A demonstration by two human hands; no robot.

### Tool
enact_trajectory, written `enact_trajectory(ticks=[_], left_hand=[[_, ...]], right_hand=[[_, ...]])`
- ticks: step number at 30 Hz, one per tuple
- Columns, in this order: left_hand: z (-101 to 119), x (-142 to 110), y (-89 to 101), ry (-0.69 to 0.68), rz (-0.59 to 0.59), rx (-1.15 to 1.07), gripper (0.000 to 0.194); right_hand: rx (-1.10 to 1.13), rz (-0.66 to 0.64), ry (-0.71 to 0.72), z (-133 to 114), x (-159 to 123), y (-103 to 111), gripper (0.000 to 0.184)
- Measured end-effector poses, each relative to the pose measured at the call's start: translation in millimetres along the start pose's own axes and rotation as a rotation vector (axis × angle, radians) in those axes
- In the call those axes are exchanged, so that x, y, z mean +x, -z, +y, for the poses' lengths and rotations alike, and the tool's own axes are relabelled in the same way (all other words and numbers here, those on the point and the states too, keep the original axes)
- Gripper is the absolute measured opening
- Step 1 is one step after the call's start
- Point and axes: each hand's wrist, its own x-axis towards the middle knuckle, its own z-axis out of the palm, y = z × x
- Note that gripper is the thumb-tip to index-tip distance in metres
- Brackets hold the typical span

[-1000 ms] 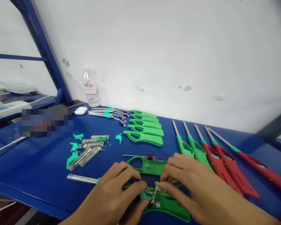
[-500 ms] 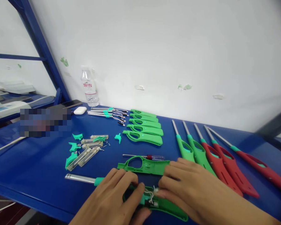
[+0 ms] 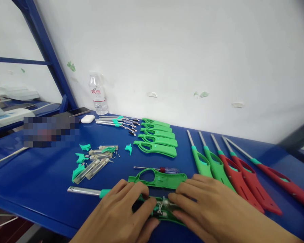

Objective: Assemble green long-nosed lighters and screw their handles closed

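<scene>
In front of me lies an open green lighter half-shell, with a metal tube reaching out to the left. My left hand grips the shell near its trigger end, fingers curled over it. White wires and a black piece show between my hands. My right hand has its fingers closed on a clear fuel tank at the shell's handle part; most of the tank is hidden under them. Just beyond lies another empty green half-shell, with a screwdriver behind it.
Several green shell halves lie in a row at the back, beside metal tubes with wires. Clear tanks, green triggers and screws lie left. Whole green and red lighters lie right. A water bottle stands by the wall.
My right hand has brought the clear tank down into the shell's handle part, its fingers now lower over it. The shell and tube have shifted slightly left and up with my left hand.
</scene>
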Motion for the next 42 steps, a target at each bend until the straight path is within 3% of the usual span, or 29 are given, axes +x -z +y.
enact_trajectory(ticks=[20,32,42], left_hand=[[-1,-3,-1.3,-0.018,0.023,0.008,0.028],[-1,-1,-1.3,-0.025,0.029,0.02,0.03],[0,-1,-0.2,-0.021,0.014,0.019,0.032]], right_hand=[[-0.087,0.057,0.038,6,-1,1,0.012],[-0.077,0.061,0.063,12,3,2,0.025],[-0.079,0.064,0.077,14,1,0,0.02]])
